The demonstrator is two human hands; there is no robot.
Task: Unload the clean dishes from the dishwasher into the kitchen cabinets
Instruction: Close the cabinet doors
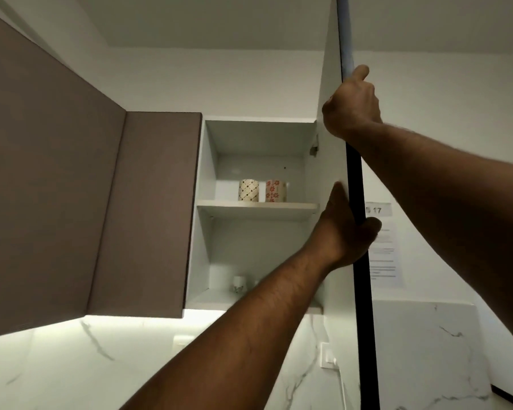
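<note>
We look up into an open wall cabinet [209,161], and both our hands are on its door [332,69], which stands swung out on the right, edge-on to us. Our left hand [344,232] grips the door low down: the thumb [339,193] lies flat on the white inner face and the fingers [370,226] wrap round the dark front edge. Our right hand [353,105] grips the same edge higher up, above the level of the cabinet's top, fingers curled round it and thumb pointing up along it.

Neither hand holds a dish. The dishes we can see are in the cabinet. Two patterned mugs stand side by side towards the back of the middle shelf [258,207], near its centre: a cream one with a dotted lattice [248,190] on the left and one with red flowers [276,190] on the right (touching or just apart, we cannot tell). On the bottom shelf [208,300] a small white cup [238,284] stands at the back, with our left forearm crossing in front of the shelf's right half.

Left of the opening are closed brown doors [148,208]. Right of the open door a paper notice [385,255] hangs on the wall. Below is a marble backsplash [72,365] with a white socket [327,355].
</note>
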